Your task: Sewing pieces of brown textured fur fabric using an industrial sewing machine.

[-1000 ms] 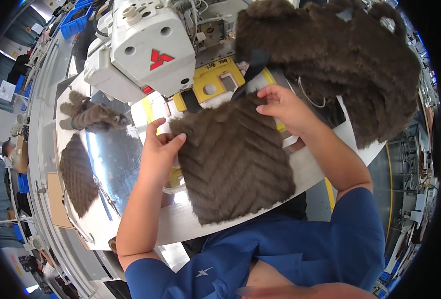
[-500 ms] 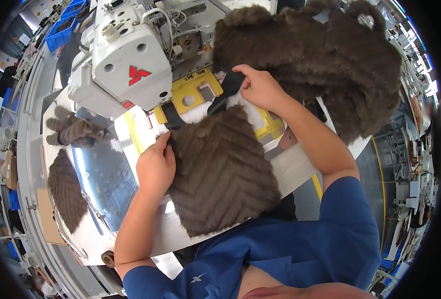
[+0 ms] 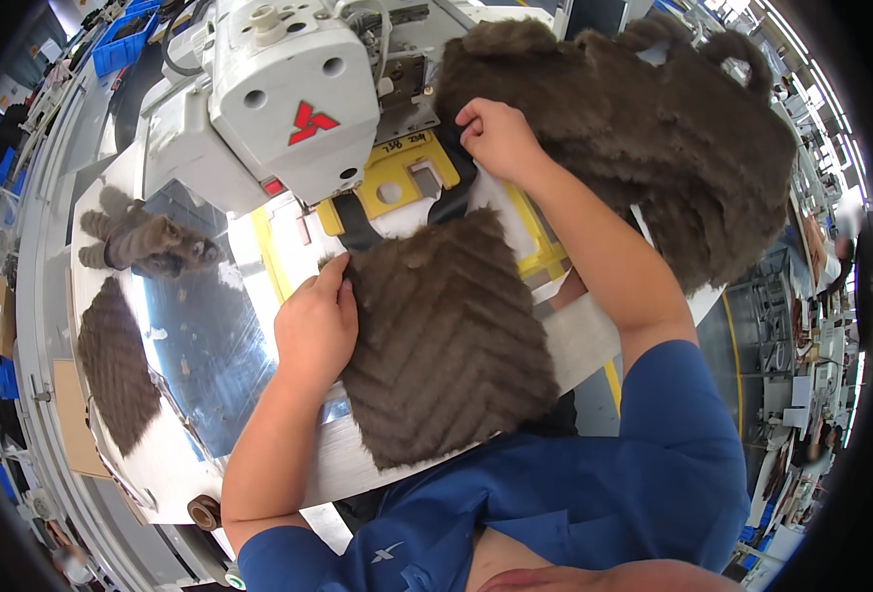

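A brown fur panel with chevron ridges lies over the table's front edge, close to my body. My left hand grips its upper left edge, thumb on top and fingers curled; the fingertips are partly hidden. Farther off, my right hand has its fingers bent together at the upper end of a black fabric strip. This strip runs beneath a yellow template plate with cut-outs. The head of a white sewing machine stands just left of the plate.
A large heap of brown fur covers the table at the far right. On the left lie a small fur bundle, another ridged fur piece and a shiny metal plate. A brown tape roll sits at the front left edge.
My right hand has moved slightly up and away from me, and the black strip now lies flatter and straighter. My left hand stays on the panel's edge. The head view has shifted a little.
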`<state>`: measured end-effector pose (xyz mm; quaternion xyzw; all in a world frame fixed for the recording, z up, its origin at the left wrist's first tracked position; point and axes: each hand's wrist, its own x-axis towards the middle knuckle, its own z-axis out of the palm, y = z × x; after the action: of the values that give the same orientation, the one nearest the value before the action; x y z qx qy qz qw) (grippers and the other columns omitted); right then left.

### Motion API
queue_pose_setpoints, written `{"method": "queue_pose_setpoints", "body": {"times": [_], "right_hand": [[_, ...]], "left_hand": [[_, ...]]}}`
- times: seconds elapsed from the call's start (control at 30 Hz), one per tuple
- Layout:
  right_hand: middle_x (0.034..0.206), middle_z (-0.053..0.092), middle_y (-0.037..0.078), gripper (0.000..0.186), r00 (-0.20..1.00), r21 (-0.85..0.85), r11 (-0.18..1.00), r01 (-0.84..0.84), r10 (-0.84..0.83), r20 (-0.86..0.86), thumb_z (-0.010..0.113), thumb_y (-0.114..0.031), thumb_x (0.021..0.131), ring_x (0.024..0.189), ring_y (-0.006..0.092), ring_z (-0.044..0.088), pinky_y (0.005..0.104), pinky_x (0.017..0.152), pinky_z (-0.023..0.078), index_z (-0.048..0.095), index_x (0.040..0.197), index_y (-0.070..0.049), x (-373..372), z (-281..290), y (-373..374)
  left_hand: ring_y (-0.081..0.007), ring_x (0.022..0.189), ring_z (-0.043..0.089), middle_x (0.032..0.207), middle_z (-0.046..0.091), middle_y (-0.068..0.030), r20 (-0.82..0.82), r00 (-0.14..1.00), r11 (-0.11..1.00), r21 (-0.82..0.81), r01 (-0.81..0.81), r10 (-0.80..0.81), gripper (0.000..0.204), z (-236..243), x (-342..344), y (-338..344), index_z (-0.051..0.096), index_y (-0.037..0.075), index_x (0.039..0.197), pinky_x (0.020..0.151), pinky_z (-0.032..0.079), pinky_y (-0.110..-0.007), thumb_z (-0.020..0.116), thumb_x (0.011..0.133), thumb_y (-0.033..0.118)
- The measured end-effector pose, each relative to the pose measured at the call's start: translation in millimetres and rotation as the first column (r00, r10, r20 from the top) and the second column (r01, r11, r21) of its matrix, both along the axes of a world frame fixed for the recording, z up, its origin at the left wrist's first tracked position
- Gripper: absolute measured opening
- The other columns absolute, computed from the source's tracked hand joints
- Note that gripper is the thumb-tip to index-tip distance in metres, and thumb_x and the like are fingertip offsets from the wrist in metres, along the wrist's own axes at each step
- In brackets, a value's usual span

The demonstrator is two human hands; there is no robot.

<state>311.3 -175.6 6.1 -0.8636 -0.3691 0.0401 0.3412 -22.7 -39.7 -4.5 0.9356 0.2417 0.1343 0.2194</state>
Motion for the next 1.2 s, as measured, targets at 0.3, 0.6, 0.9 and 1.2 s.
{"method": "queue_pose_setpoints", "body": {"times": [0.3,0.6,0.9,1.2], "right_hand": [[0.109,0.077,0.022,0.037,0.962,-0.375,0.919,-0.119,0.200,0.186,0.084,-0.018,0.081,0.106,0.0364,0.074,0.0438,0.096,0.058,0.076,0.112,0.001,15.3,35.4,18.8],[0.098,0.076,0.018,0.027,0.914,-0.279,0.955,-0.104,0.202,0.352,0.086,-0.009,0.077,0.099,0.0353,0.074,0.0444,0.087,0.059,0.075,0.101,-0.002,37.7,21.3,44.0],[0.105,0.078,0.018,0.020,0.952,-0.288,0.956,0.060,0.032,0.305,0.073,-0.008,0.085,0.103,0.0376,0.075,0.0454,0.092,0.060,0.076,0.104,-0.004,67.5,13.3,76.9],[0.133,0.072,0.017,0.058,0.806,-0.379,0.882,-0.281,0.431,0.404,0.078,-0.020,0.085,0.121,0.0383,0.069,0.0452,0.105,0.056,0.066,0.140,-0.008,54.2,13.2,6.0]], "left_hand": [[-0.0374,0.085,0.074,0.092,0.076,-0.0166,0.033,0.999,1.000,0.015,0.022,-0.023,0.031,-3.0,-1.7,1.3,0.072,0.010,0.130,0.078,0.059,-0.048,0.064,0.101,0.017],[-0.0388,0.085,0.073,0.093,0.073,-0.0177,0.070,0.997,1.000,0.003,0.016,-0.017,0.032,-3.8,-0.6,3.8,0.068,0.008,0.134,0.077,0.059,-0.049,0.063,0.103,0.018],[-0.0389,0.086,0.072,0.100,0.071,-0.0175,-0.014,1.000,1.000,-0.011,-0.015,0.014,0.037,0.6,1.3,2.7,0.066,0.009,0.141,0.077,0.059,-0.049,0.061,0.106,0.019],[-0.0405,0.088,0.072,0.102,0.070,-0.0192,0.064,0.997,0.999,-0.003,-0.040,0.040,0.033,-3.6,-0.6,5.4,0.064,0.007,0.138,0.078,0.059,-0.050,0.061,0.106,0.017]]}}
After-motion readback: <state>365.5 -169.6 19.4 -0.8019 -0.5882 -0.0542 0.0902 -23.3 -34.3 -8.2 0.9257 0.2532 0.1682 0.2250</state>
